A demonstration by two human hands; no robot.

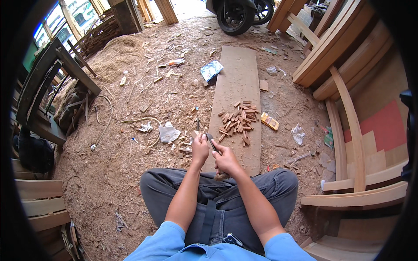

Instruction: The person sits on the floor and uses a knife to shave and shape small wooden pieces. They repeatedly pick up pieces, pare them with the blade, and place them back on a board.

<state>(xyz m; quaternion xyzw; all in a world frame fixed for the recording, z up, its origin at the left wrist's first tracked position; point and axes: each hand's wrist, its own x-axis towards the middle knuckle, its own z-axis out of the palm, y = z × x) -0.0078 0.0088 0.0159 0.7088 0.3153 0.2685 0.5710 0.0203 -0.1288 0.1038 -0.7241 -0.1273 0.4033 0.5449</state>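
My left hand (200, 148) is closed, its fingers pinched around a small wood piece (194, 134) that is mostly hidden by them. Just to its right, my right hand (225, 160) grips a wooden-handled tool with a dark metal blade (210, 140). The blade slants up and left to my left hand, and the handle's butt (221, 176) shows below my right fist. Whether it is a knife or a chisel I cannot tell. Beyond my hands, several small wooden pegs (239, 119) lie heaped on a long flat board (237, 69).
Wood shavings and scraps cover the floor (109, 174). Near the board lie a yellow packet (270, 121), a blue-white wrapper (211, 70) and a white scrap (169, 132). Wooden frames (357, 130) lean at right; a dark wooden frame (56, 87) stands left. A motorcycle wheel (236, 18) is at the far end.
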